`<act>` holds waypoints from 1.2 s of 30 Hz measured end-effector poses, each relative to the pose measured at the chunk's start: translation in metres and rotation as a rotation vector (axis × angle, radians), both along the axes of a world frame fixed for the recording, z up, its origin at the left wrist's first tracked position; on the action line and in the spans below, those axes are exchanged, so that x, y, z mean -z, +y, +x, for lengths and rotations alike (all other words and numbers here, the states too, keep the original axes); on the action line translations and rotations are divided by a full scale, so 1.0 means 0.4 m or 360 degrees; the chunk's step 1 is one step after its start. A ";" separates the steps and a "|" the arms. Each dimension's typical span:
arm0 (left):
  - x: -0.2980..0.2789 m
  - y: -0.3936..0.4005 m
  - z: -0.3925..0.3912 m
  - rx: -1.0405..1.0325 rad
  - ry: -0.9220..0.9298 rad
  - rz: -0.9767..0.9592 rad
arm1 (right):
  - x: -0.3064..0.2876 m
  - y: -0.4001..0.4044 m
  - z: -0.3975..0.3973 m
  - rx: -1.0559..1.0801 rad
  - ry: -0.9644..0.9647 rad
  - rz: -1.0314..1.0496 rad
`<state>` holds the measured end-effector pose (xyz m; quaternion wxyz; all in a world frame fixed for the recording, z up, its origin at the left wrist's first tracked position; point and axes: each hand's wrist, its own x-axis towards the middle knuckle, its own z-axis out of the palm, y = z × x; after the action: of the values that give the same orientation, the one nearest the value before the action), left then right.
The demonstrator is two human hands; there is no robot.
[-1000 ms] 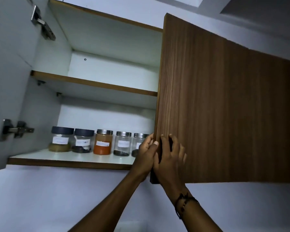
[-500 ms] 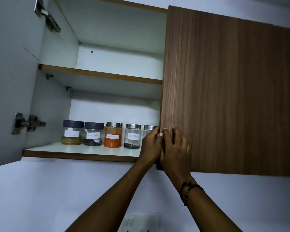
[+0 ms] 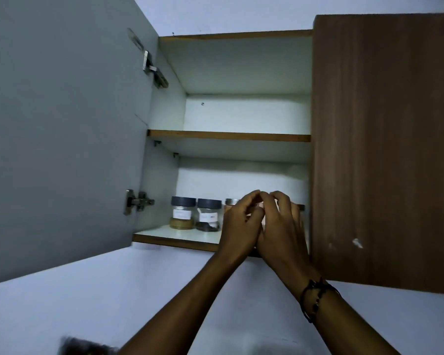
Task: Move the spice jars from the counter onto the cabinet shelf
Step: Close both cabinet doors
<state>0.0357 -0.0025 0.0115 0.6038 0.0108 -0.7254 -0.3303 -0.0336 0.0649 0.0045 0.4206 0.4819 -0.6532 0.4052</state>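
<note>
Several spice jars stand in a row on the lower cabinet shelf (image 3: pixel 174 235). At the left, a dark-lidded jar of yellow-brown spice (image 3: pixel 182 213) sits beside a dark-lidded jar of black spice (image 3: pixel 208 215). Only the silver lid (image 3: pixel 230 201) of the third jar shows. My left hand (image 3: pixel 237 226) and my right hand (image 3: pixel 282 226) are raised together in front of the row's right part. Their loosely curled fingertips touch each other, and I see nothing held in them. They hide the remaining jars.
The right wooden door (image 3: pixel 385 149) lies flat against the cabinet. The left door (image 3: pixel 62 137) stands wide open, with hinges (image 3: pixel 137 201) on its inner side. An upper shelf (image 3: pixel 228 135) carries nothing. White wall lies below the cabinet.
The right door has swung from partly open to flat against the cabinet. Both hands have left its edge and moved left in front of the jars. The view has tilted up.
</note>
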 end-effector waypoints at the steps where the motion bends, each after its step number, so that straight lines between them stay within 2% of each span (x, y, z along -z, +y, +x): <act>1: -0.009 -0.010 0.047 -0.0066 0.0019 -0.0006 | -0.010 -0.014 0.043 -0.0096 0.0019 -0.0014; 6: -0.050 -0.039 0.309 -0.0434 0.0133 -0.0125 | -0.050 -0.083 0.270 -0.0541 0.0114 -0.0050; 14: -0.085 -0.024 0.717 -0.1323 0.0120 -0.0277 | -0.091 -0.158 0.635 -0.1186 0.0256 -0.0072; 20: -0.097 0.049 0.934 -0.1993 0.0096 -0.0469 | -0.099 -0.155 0.839 -0.1623 0.0293 -0.0075; 24: -0.094 0.102 1.037 -0.2487 0.0065 -0.0721 | -0.106 -0.144 0.947 -0.1813 0.0319 -0.0075; 25: -0.093 0.110 1.059 -0.2561 0.0061 -0.0679 | -0.105 -0.140 0.971 -0.1841 0.0306 -0.0084; 29: -0.088 0.112 1.098 -0.2333 0.0110 -0.0297 | -0.094 -0.133 1.019 -0.1815 0.0273 -0.0148; 32: -0.083 0.109 1.094 -0.2206 0.0197 -0.0268 | -0.089 -0.133 1.018 -0.1759 0.0292 -0.0101; 36: -0.081 0.121 1.066 -0.2268 0.0303 -0.0234 | -0.086 -0.117 0.984 -0.1797 0.0269 -0.0089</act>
<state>0.4619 0.0460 0.0437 0.7321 0.4118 -0.5067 0.1940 0.3600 0.0180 0.0389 0.2024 0.7756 -0.2475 0.5443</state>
